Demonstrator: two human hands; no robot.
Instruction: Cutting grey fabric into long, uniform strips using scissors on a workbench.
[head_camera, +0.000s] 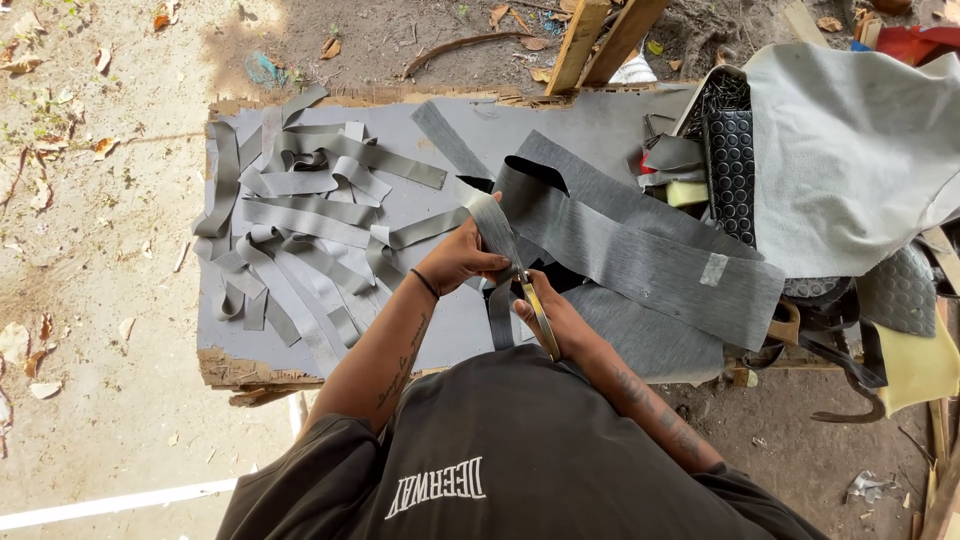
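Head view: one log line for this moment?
left hand holds grey strip | right hand holds scissors at the strip | cut strips piled on grey board

A grey-topped cardboard table (440, 340) carries cut grey strips (300, 230) and wide sheets (640, 250).

Daylight was bright and even, outdoors. Sun fell hard on the sandy ground (90, 300) left of the worktop (440, 330), nearly washing it out. The worktop itself lay in soft shade with faint shadows under the grey strips (300, 200). Focus was sharp throughout. No motion blur. Slight wide-angle bending showed along the worktop's far edge and the frame corners.
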